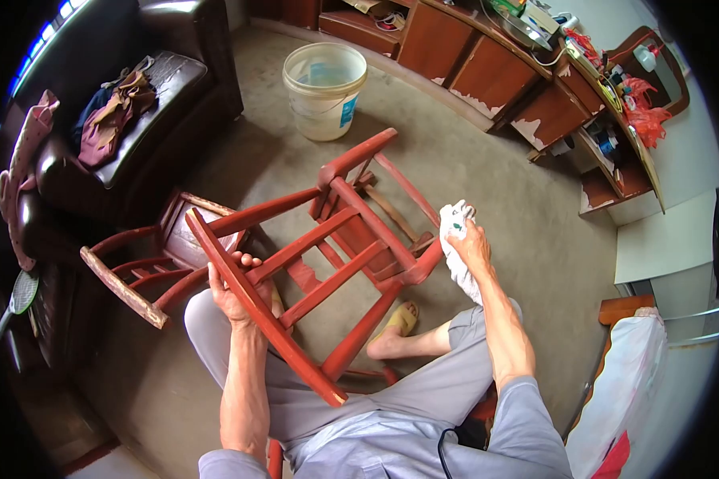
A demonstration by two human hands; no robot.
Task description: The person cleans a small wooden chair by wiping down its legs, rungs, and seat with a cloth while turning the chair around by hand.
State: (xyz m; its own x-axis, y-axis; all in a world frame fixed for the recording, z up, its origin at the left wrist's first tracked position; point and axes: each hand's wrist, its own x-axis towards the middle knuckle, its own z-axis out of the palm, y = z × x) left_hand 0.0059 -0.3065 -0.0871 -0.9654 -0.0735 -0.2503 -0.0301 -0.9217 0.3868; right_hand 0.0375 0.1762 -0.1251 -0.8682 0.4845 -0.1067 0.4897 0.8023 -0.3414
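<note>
A red-painted wooden chair (305,243) lies tipped over in front of me, with its slatted back toward my lap. My left hand (236,295) is closed around the chair's top rail near its left part, fingertips showing beyond the rail. In my right hand (471,244) is a bunched white cloth (458,273), held beside the chair's right-hand side. Part of the cloth hangs below the fingers. Whether the cloth touches the chair leg I cannot tell.
A second, worn small chair (128,295) lies to the left. A white bucket (315,112) stands beyond the red chair. A dark sofa (196,80) holds clothes (118,120). Peeling brown cabinets (487,76) line the back. A racket (24,293) leans at far left.
</note>
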